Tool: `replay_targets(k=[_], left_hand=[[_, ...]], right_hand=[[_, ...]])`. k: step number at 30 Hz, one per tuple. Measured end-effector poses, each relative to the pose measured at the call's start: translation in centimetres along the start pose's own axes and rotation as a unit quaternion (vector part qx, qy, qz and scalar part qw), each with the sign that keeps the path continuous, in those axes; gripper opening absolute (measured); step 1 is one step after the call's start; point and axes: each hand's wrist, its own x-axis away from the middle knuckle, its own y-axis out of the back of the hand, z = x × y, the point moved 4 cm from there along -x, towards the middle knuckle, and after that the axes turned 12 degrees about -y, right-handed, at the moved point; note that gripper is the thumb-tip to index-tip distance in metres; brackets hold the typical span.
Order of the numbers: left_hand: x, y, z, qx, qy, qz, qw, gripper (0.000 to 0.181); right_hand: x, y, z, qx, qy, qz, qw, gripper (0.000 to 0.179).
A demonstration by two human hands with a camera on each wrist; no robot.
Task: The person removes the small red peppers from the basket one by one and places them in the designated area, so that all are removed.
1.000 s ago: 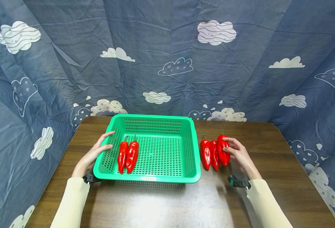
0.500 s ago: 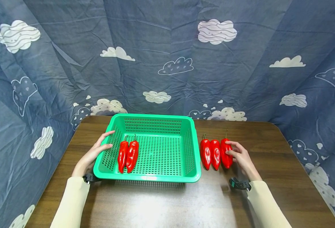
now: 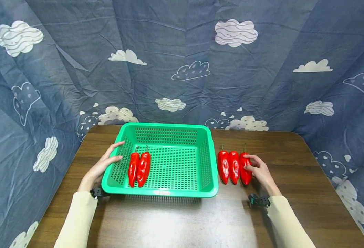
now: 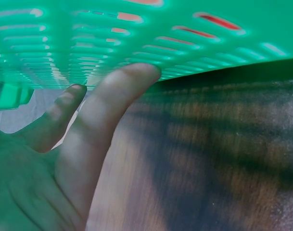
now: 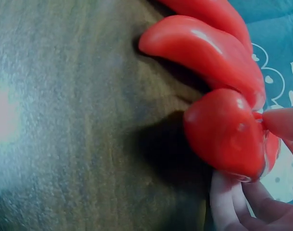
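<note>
A green plastic basket (image 3: 160,193) stands on the table. My left hand (image 3: 102,163) holds its left rim; in the left wrist view, two digits (image 4: 95,125) lie against the slotted wall from outside. Two red peppers lie side by side in the basket's left part: a slim one (image 3: 133,170) and a wider one (image 3: 144,170). To the right of the basket, my right hand (image 3: 261,172) pinches a red pepper (image 5: 223,132), thumb on one side and fingers on the other. Whether this pepper touches the table is hard to tell. Two more red peppers (image 3: 223,167) (image 5: 204,53) lie just left of it.
The brown wooden table (image 3: 182,224) ends at a back edge just behind the basket. A blue cloth with cloud prints (image 3: 182,93) hangs behind and along both sides. Bare wood shows in front of the basket and right of my right hand.
My right hand has shifted the held pepper slightly right and toward me, off the middle pepper it partly covered, which now shows fully. The left hand and basket stay put.
</note>
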Motion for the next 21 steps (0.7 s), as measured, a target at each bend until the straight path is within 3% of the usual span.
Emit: replay_targets(k=[21], left_hand=[[0.10, -0.16, -0.01, 0.007, 0.003, 0.001, 1.0000, 0.057]], right_hand=[[0.17, 0.22, 0.16, -0.012, 0.031, -0.009, 0.9994, 0.038]])
